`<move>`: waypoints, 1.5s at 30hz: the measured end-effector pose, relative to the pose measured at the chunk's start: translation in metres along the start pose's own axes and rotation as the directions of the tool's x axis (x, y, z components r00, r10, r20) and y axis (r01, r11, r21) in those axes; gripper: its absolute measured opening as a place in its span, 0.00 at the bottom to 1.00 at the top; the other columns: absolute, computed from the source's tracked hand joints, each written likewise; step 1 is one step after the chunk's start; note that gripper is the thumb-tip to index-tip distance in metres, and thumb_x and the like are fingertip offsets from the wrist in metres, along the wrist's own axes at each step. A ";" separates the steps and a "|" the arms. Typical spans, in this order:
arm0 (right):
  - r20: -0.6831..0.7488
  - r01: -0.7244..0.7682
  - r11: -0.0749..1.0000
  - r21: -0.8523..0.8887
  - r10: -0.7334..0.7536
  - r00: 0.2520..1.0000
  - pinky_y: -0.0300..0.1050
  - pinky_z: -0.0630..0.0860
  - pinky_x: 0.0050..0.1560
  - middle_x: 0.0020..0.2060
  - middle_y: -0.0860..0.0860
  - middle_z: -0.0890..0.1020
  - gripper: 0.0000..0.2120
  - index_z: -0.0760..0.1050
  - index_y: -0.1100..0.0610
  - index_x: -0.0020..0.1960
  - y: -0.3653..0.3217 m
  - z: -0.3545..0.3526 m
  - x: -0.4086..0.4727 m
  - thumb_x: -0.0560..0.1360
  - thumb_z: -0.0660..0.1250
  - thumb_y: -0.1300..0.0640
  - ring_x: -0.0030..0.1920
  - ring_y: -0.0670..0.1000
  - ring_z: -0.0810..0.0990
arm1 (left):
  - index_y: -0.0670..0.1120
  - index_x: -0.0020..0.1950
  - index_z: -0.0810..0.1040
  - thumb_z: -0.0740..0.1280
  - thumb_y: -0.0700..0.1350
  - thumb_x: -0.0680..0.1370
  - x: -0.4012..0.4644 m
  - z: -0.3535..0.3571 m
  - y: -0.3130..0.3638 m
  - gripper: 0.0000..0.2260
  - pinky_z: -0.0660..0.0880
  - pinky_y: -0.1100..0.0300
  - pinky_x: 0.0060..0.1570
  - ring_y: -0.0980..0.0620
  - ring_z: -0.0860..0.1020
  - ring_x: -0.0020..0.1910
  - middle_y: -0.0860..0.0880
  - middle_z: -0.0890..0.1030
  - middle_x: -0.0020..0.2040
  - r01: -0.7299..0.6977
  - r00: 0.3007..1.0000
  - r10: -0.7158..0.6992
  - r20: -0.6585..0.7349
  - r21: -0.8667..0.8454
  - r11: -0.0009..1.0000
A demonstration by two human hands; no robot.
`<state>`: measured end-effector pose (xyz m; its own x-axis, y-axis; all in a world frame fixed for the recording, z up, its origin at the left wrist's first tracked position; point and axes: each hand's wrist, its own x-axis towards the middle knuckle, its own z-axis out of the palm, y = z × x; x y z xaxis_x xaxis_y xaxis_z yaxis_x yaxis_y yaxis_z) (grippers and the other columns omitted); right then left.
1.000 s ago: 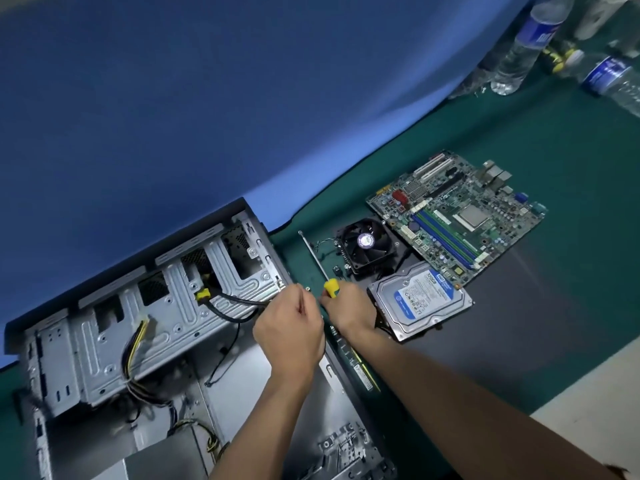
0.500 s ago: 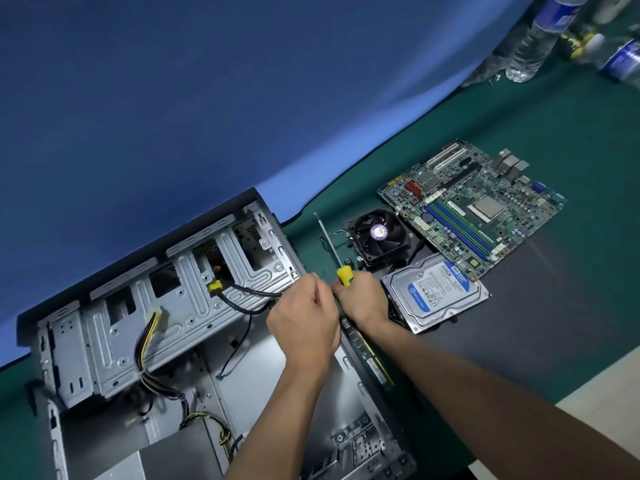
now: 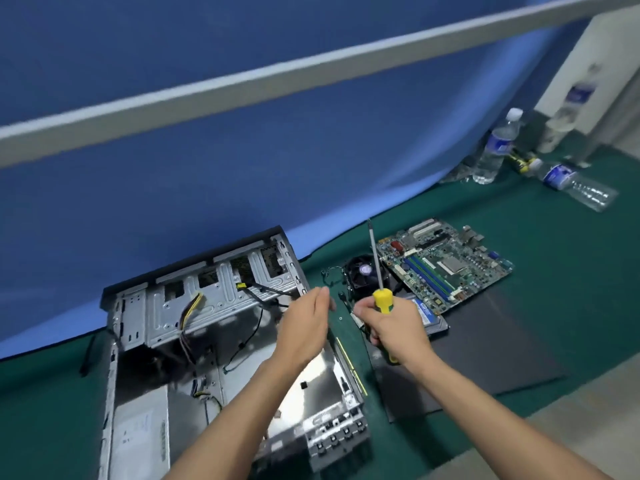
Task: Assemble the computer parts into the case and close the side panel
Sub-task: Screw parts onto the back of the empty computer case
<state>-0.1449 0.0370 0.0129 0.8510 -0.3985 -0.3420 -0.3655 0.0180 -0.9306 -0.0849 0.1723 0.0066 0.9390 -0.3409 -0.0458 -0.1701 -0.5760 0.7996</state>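
The open computer case (image 3: 145, 341) lies on its side at the lower left, with loose cables and a power supply inside. My right hand (image 3: 394, 327) grips a yellow-handled screwdriver (image 3: 379, 271), its shaft pointing up. My left hand (image 3: 304, 323) hovers over the case's right edge with fingers nearly straight, holding nothing I can see. The green motherboard (image 3: 446, 265) lies to the right on the mat. A black CPU fan (image 3: 362, 273) sits beside it. The hard drive (image 3: 431, 318) is partly hidden behind my right hand. A dark side panel (image 3: 485, 358) lies flat at the right.
Several plastic water bottles (image 3: 493, 150) stand and lie at the far right corner on the green mat (image 3: 554, 237). A blue partition (image 3: 242, 150) with a grey rail rises behind the case. A small screw (image 3: 340, 318) lies between case and fan.
The screwdriver has come up off the mat and now stands upright in my right hand. My left hand has parted from the right. The view has tilted upward.
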 end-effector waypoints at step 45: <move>0.565 0.610 0.511 -0.605 -0.264 0.782 0.39 0.65 0.30 0.26 0.46 0.75 0.19 0.73 0.44 0.42 0.052 0.181 -0.303 0.70 0.57 0.29 0.28 0.44 0.71 | 0.36 0.46 0.74 0.52 0.43 0.84 -0.340 -0.208 -0.116 0.15 0.75 0.49 0.41 0.43 0.80 0.45 0.40 0.83 0.35 -0.029 0.804 -0.583 0.114 -0.973 -0.230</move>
<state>-0.3536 0.3245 0.0446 0.9749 0.2016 -0.0950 0.1041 -0.7889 -0.6056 -0.3222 0.5095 0.0545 0.8203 -0.0233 -0.5715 0.3031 0.8650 0.3998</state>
